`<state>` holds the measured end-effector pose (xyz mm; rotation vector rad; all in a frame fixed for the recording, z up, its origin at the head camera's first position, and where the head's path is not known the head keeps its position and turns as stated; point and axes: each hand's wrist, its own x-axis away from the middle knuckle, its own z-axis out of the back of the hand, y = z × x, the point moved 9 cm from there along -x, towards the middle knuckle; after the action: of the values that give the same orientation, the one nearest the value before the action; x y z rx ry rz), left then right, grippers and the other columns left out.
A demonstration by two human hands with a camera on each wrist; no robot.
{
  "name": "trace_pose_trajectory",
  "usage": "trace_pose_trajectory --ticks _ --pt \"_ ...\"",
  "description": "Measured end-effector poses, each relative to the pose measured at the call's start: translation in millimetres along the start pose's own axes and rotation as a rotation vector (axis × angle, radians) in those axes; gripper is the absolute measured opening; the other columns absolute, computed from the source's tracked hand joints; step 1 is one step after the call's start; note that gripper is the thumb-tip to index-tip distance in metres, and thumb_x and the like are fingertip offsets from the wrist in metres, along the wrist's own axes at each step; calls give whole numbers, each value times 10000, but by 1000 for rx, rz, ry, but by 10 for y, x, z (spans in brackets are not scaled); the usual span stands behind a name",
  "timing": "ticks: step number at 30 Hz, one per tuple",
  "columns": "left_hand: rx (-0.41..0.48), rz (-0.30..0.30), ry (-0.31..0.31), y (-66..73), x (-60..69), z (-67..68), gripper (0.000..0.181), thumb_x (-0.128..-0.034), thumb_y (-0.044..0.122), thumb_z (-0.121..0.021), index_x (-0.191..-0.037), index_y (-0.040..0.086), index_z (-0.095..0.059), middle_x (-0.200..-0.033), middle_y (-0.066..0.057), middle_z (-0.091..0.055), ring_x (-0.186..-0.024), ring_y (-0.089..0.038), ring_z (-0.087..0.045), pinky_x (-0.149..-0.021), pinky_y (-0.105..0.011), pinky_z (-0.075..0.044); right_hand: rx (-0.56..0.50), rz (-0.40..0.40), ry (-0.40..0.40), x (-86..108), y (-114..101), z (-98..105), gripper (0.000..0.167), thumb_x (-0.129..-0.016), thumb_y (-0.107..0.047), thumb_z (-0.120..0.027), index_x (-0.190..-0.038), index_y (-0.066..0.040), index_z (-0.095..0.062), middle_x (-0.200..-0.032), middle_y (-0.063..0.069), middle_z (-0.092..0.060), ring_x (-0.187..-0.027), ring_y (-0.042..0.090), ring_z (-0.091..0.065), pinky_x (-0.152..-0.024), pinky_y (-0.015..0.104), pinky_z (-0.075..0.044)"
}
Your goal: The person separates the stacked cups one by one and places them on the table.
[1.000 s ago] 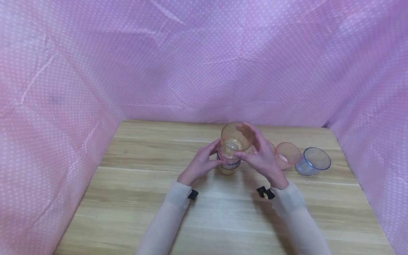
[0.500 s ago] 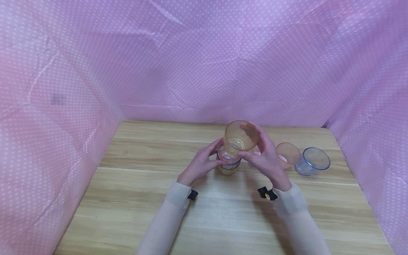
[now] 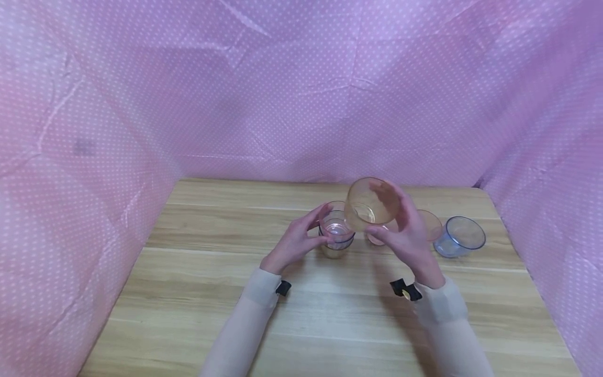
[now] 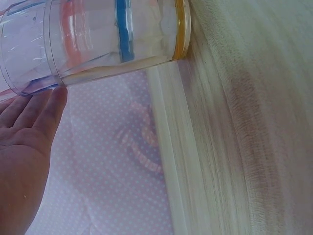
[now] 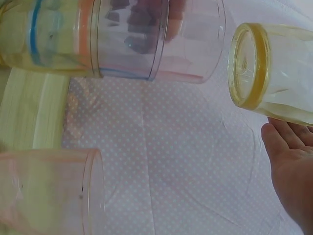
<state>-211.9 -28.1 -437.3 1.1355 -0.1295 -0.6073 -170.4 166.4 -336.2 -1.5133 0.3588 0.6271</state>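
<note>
My right hand grips a clear yellow cup by its side, thumb in front and fingers behind. The cup is up off the table, tilted, to the right of a stack of nested cups. In the right wrist view the yellow cup's base is apart from the stack's pink rim. That stack has a yellow cup lowest, a blue one in it and a pink one on top. My left hand holds the stack around its upper part; in the left wrist view fingers touch its side.
Right of the stack, a pink cup stands partly hidden by my right hand. Another pink cup and a blue cup stand further right on the wooden table. Pink dotted cloth hangs around the table.
My right hand has moved the yellow cup rightward, from above the stack to beside it. The left hand has stayed on the stack.
</note>
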Motion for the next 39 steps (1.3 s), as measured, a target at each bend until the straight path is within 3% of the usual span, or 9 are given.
trace_pose_trajectory --ticks 8,13,20,24,29,32,39 --pt "-2 37 -9 -35 7 -6 833 -902 149 -811 -1614 191 -380 -1595 -3 -466 -1331 -310 -583 -1133 -381 -477 23 -22 -2 91 -28 113 938 -758 -60 -907 -1525 76 -384 -1524 186 -516 -1429 263 -463 -1233 347 -328" --pt "1 36 -5 -37 3 -8 822 -898 136 -812 -1605 176 -396 -1588 -2 -477 -1323 -305 -590 -1130 -368 -479 12 -19 9 144 -55 169 934 -757 -87 -912 -1512 94 -393 -1514 203 -522 -1424 267 -470 -1240 343 -316" --pt "11 36 -1 -39 2 -8 827 -892 135 -815 -1604 160 -395 -1587 -11 -478 -1323 -306 -591 -1133 -349 -473 12 43 33 196 -125 259 906 -752 10 -896 -1494 132 -392 -1490 222 -540 -1392 272 -507 -1191 317 -389" --pt "19 31 2 -39 5 -7 827 -896 130 -810 -1607 153 -388 -1590 -21 -475 -1328 -310 -586 -1129 -375 -481 2 56 43 242 -135 315 901 -780 -62 -903 -1488 146 -385 -1484 217 -546 -1389 273 -510 -1174 312 -402" --pt "28 32 2 -47 9 -8 832 -895 123 -810 -1608 155 -384 -1594 -17 -470 -1337 -320 -577 -1124 -433 -486 -30 49 61 309 -130 384 895 -746 89 -875 -1486 156 -375 -1486 269 -521 -1386 306 -503 -1171 321 -398" --pt "22 35 3 -47 9 -7 829 -894 128 -812 -1606 164 -390 -1590 -7 -475 -1334 -311 -581 -1124 -411 -487 -49 34 75 356 -122 432 911 -720 172 -841 -1496 148 -366 -1495 271 -508 -1382 311 -497 -1165 314 -402" --pt "26 26 0 -42 1 -9 822 -892 115 -812 -1601 146 -397 -1585 -18 -481 -1342 -297 -574 -1118 -365 -490 -66 30 93 431 -127 562 920 -727 155 -844 -1507 138 -356 -1504 261 -505 -1373 318 -496 -1139 307 -445"
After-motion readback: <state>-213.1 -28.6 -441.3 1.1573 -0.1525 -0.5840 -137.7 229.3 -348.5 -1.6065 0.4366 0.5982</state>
